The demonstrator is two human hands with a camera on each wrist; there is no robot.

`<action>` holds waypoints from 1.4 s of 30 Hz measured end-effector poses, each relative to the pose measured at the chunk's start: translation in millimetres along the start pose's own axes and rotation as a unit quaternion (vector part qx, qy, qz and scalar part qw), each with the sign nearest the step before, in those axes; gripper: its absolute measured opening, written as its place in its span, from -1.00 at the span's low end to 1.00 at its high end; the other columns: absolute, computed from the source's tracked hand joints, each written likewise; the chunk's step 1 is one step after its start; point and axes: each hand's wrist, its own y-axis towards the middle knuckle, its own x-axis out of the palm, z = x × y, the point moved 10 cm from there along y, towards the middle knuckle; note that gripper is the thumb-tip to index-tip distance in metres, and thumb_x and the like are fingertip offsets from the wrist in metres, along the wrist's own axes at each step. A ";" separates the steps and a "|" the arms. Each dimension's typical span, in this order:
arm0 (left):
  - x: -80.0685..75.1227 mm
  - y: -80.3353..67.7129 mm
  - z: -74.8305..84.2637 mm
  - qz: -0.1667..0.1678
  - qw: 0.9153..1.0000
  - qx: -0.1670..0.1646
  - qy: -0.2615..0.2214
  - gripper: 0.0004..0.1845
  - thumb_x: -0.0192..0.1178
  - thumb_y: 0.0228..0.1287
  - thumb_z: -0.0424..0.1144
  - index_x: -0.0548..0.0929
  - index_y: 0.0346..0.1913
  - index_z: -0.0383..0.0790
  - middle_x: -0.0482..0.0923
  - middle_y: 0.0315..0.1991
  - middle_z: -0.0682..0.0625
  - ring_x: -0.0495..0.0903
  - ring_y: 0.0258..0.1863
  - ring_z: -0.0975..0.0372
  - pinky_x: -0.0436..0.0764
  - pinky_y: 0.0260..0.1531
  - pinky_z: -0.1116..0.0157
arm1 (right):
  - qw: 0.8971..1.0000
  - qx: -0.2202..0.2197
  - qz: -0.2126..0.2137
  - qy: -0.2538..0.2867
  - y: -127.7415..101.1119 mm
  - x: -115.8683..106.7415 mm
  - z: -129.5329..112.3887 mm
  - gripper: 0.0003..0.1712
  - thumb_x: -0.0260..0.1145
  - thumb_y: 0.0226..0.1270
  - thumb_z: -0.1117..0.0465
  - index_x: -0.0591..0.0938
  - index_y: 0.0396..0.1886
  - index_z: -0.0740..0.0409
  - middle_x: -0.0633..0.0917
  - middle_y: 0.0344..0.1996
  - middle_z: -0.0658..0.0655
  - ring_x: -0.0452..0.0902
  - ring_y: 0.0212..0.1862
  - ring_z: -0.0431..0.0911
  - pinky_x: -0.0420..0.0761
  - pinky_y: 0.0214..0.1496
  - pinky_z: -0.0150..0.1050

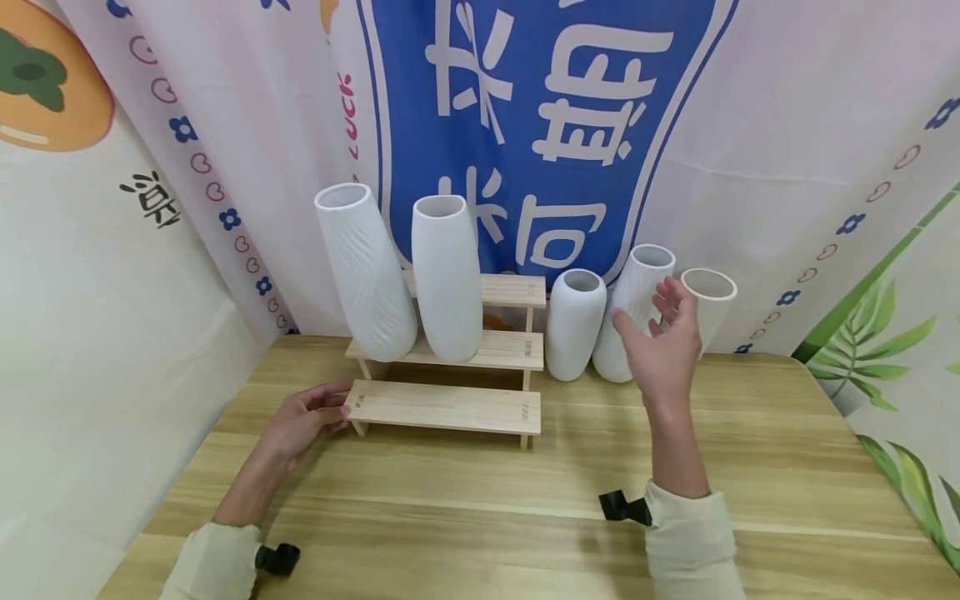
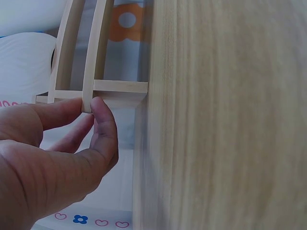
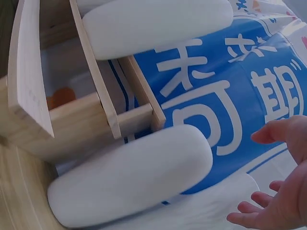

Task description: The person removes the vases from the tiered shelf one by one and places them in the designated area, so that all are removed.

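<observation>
A three-step wooden shelf (image 1: 450, 408) stands on the table, with two tall white vases (image 1: 367, 271) (image 1: 447, 275) on its middle step. My left hand (image 1: 337, 408) pinches the left end of the lowest step; the left wrist view shows thumb and forefinger meeting on a slat end (image 2: 91, 108). Right of the shelf three smaller white vases stand on the table (image 1: 573, 323) (image 1: 628, 333) (image 1: 712, 292). My right hand (image 1: 643, 304) hangs open in the air just in front of the middle and right ones, fingers spread, holding nothing. In the right wrist view the open hand (image 3: 254, 177) is beside a short vase (image 3: 134, 177).
The wooden table (image 1: 480, 517) reaches to a printed cloth backdrop (image 1: 570, 100) close behind the vases. Cloth also hangs along the left side (image 1: 90, 333) and right side (image 1: 900, 333). Bare tabletop lies in front of the shelf.
</observation>
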 end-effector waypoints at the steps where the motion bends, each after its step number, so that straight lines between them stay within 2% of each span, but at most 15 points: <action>1: -0.1 -0.2 0.2 0.000 1.000 0.000 0.000 -0.38 0.15 0.57 -0.48 0.29 0.59 -0.50 0.37 0.45 -0.45 0.67 -0.01 0.38 0.79 0.08 0.45 | 1.000 -0.001 -0.003 0.000 -1.4 4.0 -0.3 -0.08 0.53 0.34 0.29 0.33 0.63 0.08 0.47 0.56 0.13 0.38 0.60 0.00 0.42 0.72 -0.02; 10: -0.8 -1.5 0.8 0.002 1.000 0.002 0.008 -0.38 0.15 0.59 -0.46 0.29 0.60 -0.48 0.35 0.48 -0.47 0.67 -0.01 0.38 0.79 0.07 0.46 | 0.999 -0.023 -0.031 0.024 -14.0 42.3 -7.5 -0.10 0.56 0.31 0.29 0.36 0.59 0.18 0.47 0.53 0.27 0.37 0.60 0.10 0.42 0.70 0.10; 18: -2.3 -1.6 -1.1 0.003 1.000 0.001 0.008 -0.38 0.16 0.58 -0.46 0.29 0.60 -0.48 0.35 0.47 -0.48 0.68 -0.02 0.38 0.80 0.09 0.43 | 0.996 -0.039 -0.064 0.040 -28.9 74.6 -11.6 -0.05 0.58 0.31 0.24 0.34 0.62 0.14 0.43 0.58 0.18 0.30 0.62 0.03 0.42 0.72 0.03; 24: -3.1 -1.5 -2.8 0.003 1.000 -0.001 0.012 -0.38 0.17 0.58 -0.44 0.30 0.60 -0.47 0.37 0.47 -0.47 0.68 -0.02 0.37 0.80 0.09 0.42 | 0.993 -0.071 -0.077 0.061 -42.4 93.8 -20.1 -0.06 0.59 0.31 0.21 0.35 0.60 0.22 0.44 0.56 0.20 0.29 0.61 0.05 0.40 0.72 0.07; 33: -3.2 -1.1 -4.2 -0.001 1.000 0.005 0.002 -0.39 0.16 0.59 -0.44 0.29 0.60 -0.49 0.37 0.46 -0.46 0.68 -0.03 0.40 0.80 0.07 0.44 | 0.987 -0.068 -0.129 0.064 -63.5 137.2 -14.0 0.01 0.62 0.28 0.15 0.32 0.64 0.16 0.40 0.61 0.19 0.28 0.64 0.07 0.35 0.73 0.16; 42: -0.7 -0.1 -2.4 -0.006 1.000 0.007 -0.003 -0.38 0.17 0.58 -0.45 0.30 0.59 -0.50 0.38 0.45 -0.46 0.69 -0.02 0.39 0.80 0.09 0.42 | 0.984 -0.067 -0.148 0.068 -81.8 171.4 -11.7 0.12 0.68 0.20 0.01 0.31 0.65 0.15 0.42 0.60 0.16 0.38 0.57 0.20 0.43 0.67 0.24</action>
